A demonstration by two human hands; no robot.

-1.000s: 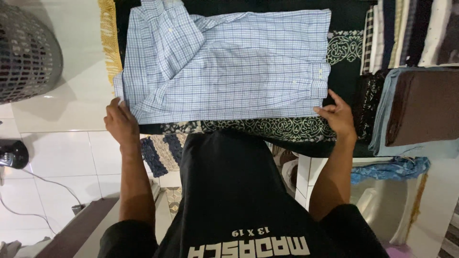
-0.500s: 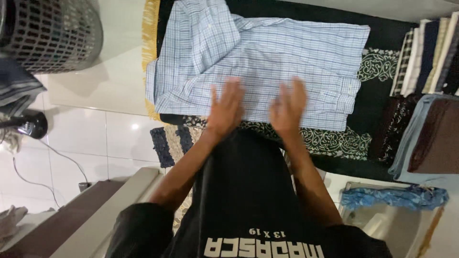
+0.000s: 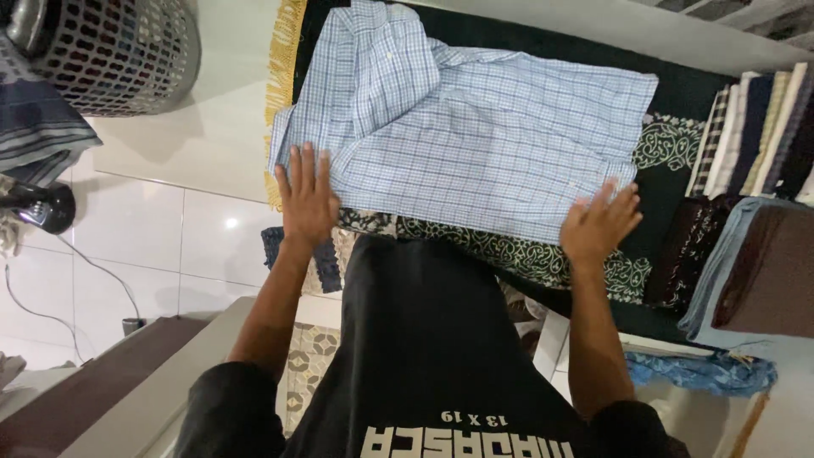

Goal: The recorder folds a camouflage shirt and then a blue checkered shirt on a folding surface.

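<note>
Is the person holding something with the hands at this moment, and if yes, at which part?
Nothing is gripped. Both hands lie flat and open on the blue checked shirt: the left hand on its near left corner, the right hand on its near right corner.

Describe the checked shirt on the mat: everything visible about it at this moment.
The checked shirt is light blue and white with a fine darker grid, in what looks like thin woven cotton. It lies flat and partly folded into a rough rectangle on a dark green patterned mat with a yellow fringe, one folded panel lying diagonally over the upper left part. Small pale buttons show. The left hand lies flat, fingers spread, on its near left corner; the right hand presses its near right edge. Slight creases remain.
</note>
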